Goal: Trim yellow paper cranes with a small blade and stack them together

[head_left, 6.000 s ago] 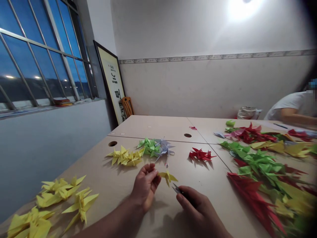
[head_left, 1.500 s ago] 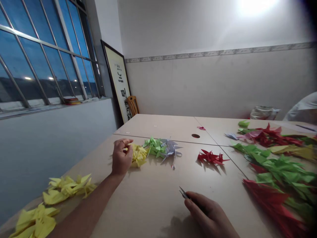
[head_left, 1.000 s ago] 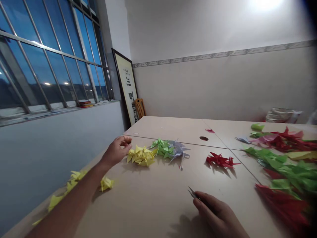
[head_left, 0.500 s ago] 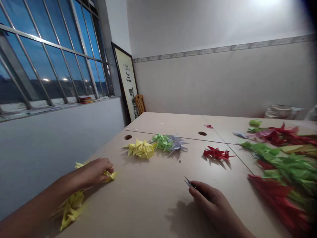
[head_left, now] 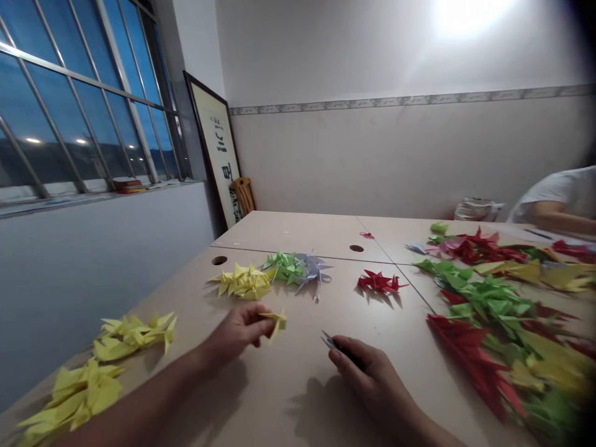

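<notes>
Near the middle of the frame, the left hand (head_left: 246,326) pinches a yellow folded-paper piece (head_left: 277,323) above the counter (head_left: 261,391). Just right of center, low down, the right hand (head_left: 365,372) grips small snips (head_left: 331,341), blades pointing up and left. A yellow cluster (head_left: 239,281) sits behind the left hand, beside green folded pieces (head_left: 286,267); someone's white sleeve (head_left: 554,191) shows at far right.

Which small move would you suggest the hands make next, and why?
Probably ease the two-pointed tool in the right hand toward the yellow folded paper: the left hand holds it up by one end, and the tool's tips point its way across a gap.
</notes>
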Demonstrator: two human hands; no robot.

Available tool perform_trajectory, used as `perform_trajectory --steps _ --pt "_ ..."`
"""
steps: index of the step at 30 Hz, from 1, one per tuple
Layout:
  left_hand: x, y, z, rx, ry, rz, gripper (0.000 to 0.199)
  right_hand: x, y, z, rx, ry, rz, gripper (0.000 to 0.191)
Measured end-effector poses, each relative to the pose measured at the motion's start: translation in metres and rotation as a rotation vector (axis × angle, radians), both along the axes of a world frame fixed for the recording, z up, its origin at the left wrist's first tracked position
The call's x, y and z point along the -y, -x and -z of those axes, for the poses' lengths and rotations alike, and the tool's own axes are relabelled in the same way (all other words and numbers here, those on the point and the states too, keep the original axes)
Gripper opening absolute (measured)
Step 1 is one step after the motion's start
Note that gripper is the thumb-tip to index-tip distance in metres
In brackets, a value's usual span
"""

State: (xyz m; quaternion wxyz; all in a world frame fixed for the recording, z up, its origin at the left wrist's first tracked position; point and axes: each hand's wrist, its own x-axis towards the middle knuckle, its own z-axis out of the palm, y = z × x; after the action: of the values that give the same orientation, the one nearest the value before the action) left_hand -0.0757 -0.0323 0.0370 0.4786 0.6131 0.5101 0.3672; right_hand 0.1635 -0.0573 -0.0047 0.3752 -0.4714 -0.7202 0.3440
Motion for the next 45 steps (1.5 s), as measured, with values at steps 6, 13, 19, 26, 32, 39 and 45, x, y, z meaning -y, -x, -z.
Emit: perform_trajectory --steps 6,13,19,26,32,39,45 --pt "-0.019 -0.061 0.037 0.488 0.274 0.027 0.028 -0.003 -0.001 0.001 -0.035 0.005 0.017 0.030" --pt "-0.018 -0.056 0.038 0.517 0.299 0.096 0.024 -0.009 0.001 0.002 0.006 0.006 -0.004 0.031" --pt "-0.015 -0.057 0.035 0.452 0.256 0.135 0.023 -0.007 -0.001 0.001 0.032 0.018 -0.022 0.029" --pt "-0.013 -0.058 0.034 0.442 0.245 0.065 0.024 -0.005 -0.001 0.000 0.082 0.021 -0.031 0.028" --pt "-0.011 -0.058 0.036 0.336 0.106 -0.074 0.022 -0.004 -0.001 0.001 0.067 0.001 0.023 0.028" --pt "-0.002 -0.061 0.037 0.022 -0.205 -0.035 0.008 0.003 0.002 -0.003 0.152 -0.066 -0.050 0.026" --pt "0.004 -0.060 0.038 -0.172 -0.383 -0.034 0.005 0.004 0.005 -0.006 0.228 -0.055 -0.067 0.027"
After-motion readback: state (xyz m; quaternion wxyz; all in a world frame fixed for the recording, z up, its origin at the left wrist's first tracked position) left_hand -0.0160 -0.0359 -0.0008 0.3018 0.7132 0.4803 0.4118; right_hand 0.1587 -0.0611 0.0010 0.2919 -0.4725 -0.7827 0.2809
